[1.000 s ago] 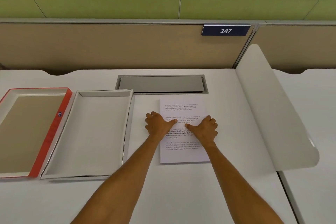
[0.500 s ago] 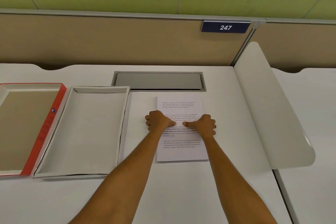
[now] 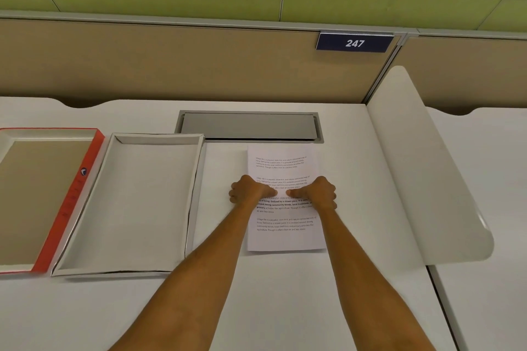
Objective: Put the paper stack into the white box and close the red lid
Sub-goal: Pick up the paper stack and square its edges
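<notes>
The paper stack (image 3: 282, 236), white sheets with printed text, lies flat on the white desk to the right of the white box. My left hand (image 3: 247, 193) is curled over its left edge and my right hand (image 3: 320, 194) over its right edge, both thumbs lying on the top sheet and pointing at each other. The white box (image 3: 137, 208) stands open with nothing in it, just left of my left arm. The red lid (image 3: 72, 196) lies upside down at the far left, touching the box's left side.
A grey cable hatch (image 3: 248, 126) is set into the desk just behind the paper. A white curved divider (image 3: 422, 174) rises along the desk's right edge. A beige partition with a 247 sign (image 3: 354, 43) closes the back.
My fingers, spread flat on the paper one second ago, have curled in around its side edges. The paper, box and lid have not moved on the desk.
</notes>
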Demonstrator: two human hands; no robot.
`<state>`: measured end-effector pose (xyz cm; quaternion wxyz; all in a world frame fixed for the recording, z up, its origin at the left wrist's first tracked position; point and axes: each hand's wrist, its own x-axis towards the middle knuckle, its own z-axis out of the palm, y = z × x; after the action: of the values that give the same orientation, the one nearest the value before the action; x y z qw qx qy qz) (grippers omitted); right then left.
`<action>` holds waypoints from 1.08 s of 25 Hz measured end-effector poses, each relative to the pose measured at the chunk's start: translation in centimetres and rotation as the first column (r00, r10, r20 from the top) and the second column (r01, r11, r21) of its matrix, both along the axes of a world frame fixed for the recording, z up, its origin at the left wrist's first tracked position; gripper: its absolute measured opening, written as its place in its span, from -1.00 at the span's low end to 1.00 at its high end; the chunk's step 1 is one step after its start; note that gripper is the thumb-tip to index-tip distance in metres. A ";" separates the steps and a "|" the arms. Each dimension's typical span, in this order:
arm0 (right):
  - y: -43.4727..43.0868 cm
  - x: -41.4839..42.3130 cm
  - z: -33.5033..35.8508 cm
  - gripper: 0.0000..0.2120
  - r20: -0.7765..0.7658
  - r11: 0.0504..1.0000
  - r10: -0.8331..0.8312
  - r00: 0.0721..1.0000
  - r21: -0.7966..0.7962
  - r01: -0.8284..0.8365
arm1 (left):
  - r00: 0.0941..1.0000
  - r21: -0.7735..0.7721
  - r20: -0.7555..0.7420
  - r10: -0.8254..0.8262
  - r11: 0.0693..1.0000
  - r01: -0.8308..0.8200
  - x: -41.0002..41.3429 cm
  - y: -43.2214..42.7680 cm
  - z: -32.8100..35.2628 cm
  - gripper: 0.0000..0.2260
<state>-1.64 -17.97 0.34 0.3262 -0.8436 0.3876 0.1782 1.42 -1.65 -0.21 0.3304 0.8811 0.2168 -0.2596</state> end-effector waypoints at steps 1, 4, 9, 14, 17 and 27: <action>0.1 -0.1 -0.1 -0.26 0.035 1.000 0.011 0.999 0.015 -0.011 | 1.000 0.029 0.010 0.002 1.000 -0.002 -0.1 -0.2 0.0 -0.32; 0.2 -0.6 -0.2 -0.32 0.140 0.999 0.034 0.990 0.031 -0.039 | 0.996 0.012 0.076 -0.052 0.999 0.051 -0.2 -0.5 -0.1 -0.41; 0.8 -1.0 -0.1 -0.27 0.176 0.999 -0.031 0.984 0.014 0.029 | 0.995 -0.154 0.097 -0.002 0.988 0.017 0.0 0.3 -0.2 -0.53; 1.9 -1.0 0.3 -0.30 0.235 0.997 -0.008 0.972 -0.071 0.025 | 0.982 -0.213 0.186 0.019 0.977 0.022 -1.0 0.2 -0.4 -0.64; 2.6 -0.6 1.7 -0.31 0.326 0.991 -0.062 0.943 -0.088 0.096 | 0.958 -0.213 0.282 0.050 0.977 0.011 -0.8 0.0 1.3 -0.64; 2.8 -2.0 5.7 -0.49 0.798 0.940 -0.338 0.499 0.314 0.134 | 0.691 -0.580 0.589 0.420 0.815 -0.001 -2.2 -0.7 6.1 -0.50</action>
<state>-3.67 -15.16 6.05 0.5806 -0.7228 0.2731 -0.2568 -0.77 -2.31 5.94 0.6483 0.7505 0.0992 0.0816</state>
